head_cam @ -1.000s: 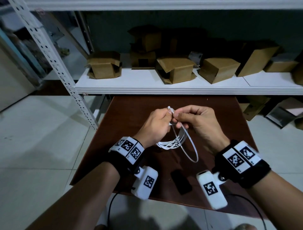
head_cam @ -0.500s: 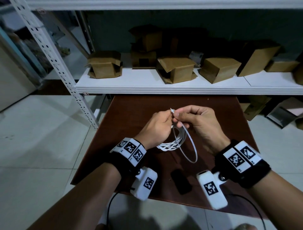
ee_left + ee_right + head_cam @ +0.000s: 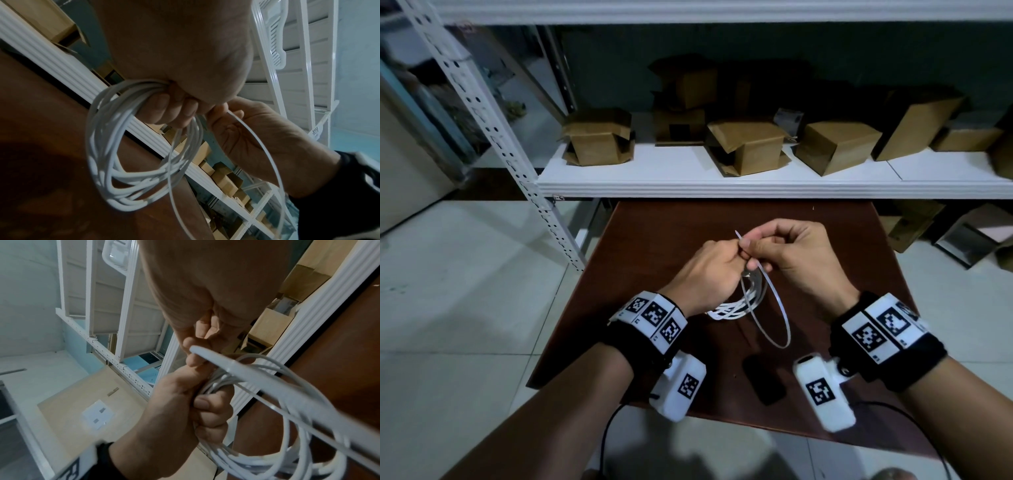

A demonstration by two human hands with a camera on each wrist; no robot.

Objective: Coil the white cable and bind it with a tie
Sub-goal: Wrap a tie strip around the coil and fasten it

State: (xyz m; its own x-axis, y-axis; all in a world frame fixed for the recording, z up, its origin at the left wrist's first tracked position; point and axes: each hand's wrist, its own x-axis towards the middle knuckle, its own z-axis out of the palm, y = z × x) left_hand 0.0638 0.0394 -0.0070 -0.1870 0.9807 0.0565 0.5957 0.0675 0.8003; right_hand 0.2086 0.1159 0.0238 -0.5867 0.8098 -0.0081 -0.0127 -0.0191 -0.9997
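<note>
White cable (image 3: 115, 146), wound into a loose multi-strand coil, hanging below the left hand (image 3: 709, 274) above the middle of a dark brown table (image 3: 654, 240). Left fingers (image 3: 170, 112) curled tight round the top of the coil, strands bunched in the fist (seen plainly from the left wrist). Right hand (image 3: 801, 260) pressed close against the left, thumb and forefinger pinching a thin white tie (image 3: 774, 308); remaining fingers folded in. Tie looped wide down and to the right of the coil, passing through it, its free tip (image 3: 737, 233) poking up and left past the knuckles. Tie's strap crossing in front of the coil in the right wrist view (image 3: 267, 379), blurred where nearest the lens.

Coil and loop both off the tabletop, not touching it as far as can be told. Small black object (image 3: 763, 380) lying flat near the table's near edge, between the two wrists, well apart from the loop's lowest point. Bare wood to the left, right and behind the hands, up to the far edge, which tucks under a white shelf (image 3: 722, 185). Cardboard boxes (image 3: 746, 147) ranged along that shelf, several with flaps open, none overhanging the table. Perforated white upright (image 3: 493, 137) slanting down just off the table's far-left corner. Pale tiled floor (image 3: 465, 291) either side.
</note>
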